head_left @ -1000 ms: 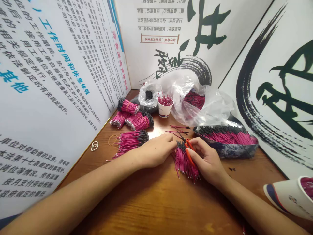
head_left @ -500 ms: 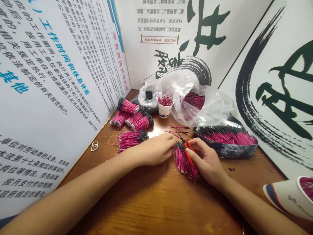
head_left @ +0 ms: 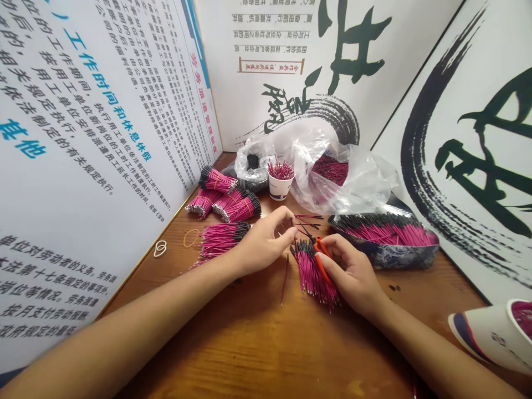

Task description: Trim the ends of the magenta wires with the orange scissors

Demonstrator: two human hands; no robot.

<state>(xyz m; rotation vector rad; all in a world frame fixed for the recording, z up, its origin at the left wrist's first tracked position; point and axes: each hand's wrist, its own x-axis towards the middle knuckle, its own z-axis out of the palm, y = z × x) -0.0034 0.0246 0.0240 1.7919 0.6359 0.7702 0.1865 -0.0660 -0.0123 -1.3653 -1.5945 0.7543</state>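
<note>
My right hand (head_left: 353, 271) is closed around a pair of small orange-handled scissors (head_left: 319, 252), whose dark tips point away to the upper left. Beneath them lies a loose pile of pink wires with black ends (head_left: 310, 271), spread on the table. My left hand (head_left: 268, 238) is raised just left of the tips, thumb and forefinger pinched together on what looks like a thin wire, mostly hidden by the fingers. One single wire (head_left: 285, 280) lies apart, left of the pile. Behind the left forearm sits another batch of wires (head_left: 220, 241), partly covered.
Tied wire bundles (head_left: 236, 205) are stacked at back left, near rubber bands (head_left: 160, 248). A paper cup of wires (head_left: 279, 188) and plastic bags (head_left: 361, 177) stand behind. A dark tray of wires (head_left: 399, 257) is at right; a tilted cup (head_left: 477, 332) lies at the right edge.
My left hand has lifted away from the wire pile and turned, its thumb and forefinger now pinched. The single wire is more exposed. My right hand and the scissors are nearly still.
</note>
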